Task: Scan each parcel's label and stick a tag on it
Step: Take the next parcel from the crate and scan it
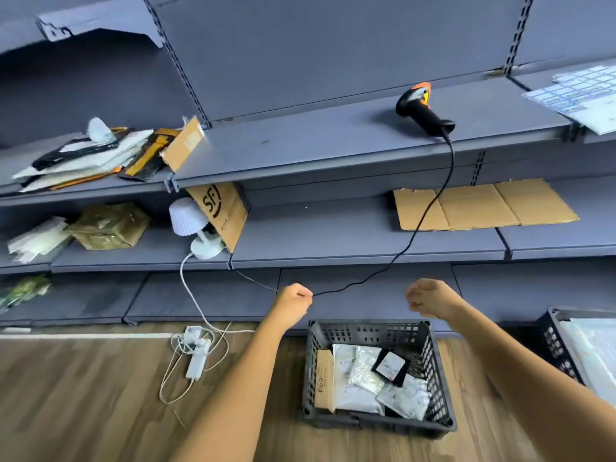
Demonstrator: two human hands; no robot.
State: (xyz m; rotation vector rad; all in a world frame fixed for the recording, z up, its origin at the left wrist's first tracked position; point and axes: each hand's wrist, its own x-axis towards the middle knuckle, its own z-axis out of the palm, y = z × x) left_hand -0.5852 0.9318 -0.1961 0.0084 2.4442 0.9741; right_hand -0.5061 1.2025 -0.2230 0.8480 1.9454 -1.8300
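Observation:
A black and orange barcode scanner [425, 110] lies on the upper grey shelf [300, 151], and its black cable [433, 201] hangs down to about hand height. Sheets of blue-edged tags [580, 91] lie on the shelf at the far right. On the wooden floor a dark plastic basket [366, 325] holds several parcels: white mailers [360, 391], a small black parcel [390, 366] and a cardboard box [323, 378]. My left hand [295, 300] and my right hand [430, 298] hover above the basket with fingers curled, nothing seen in them. The cable passes right by my left knuckles.
A pile of parcels [90, 158] lies on the upper shelf at the left. A white lamp [186, 221], an SF carton [220, 215] and flat cardboard [480, 205] occupy the middle shelf. A second basket [553, 341] stands at the right. A power strip [196, 358] with cords lies on the floor.

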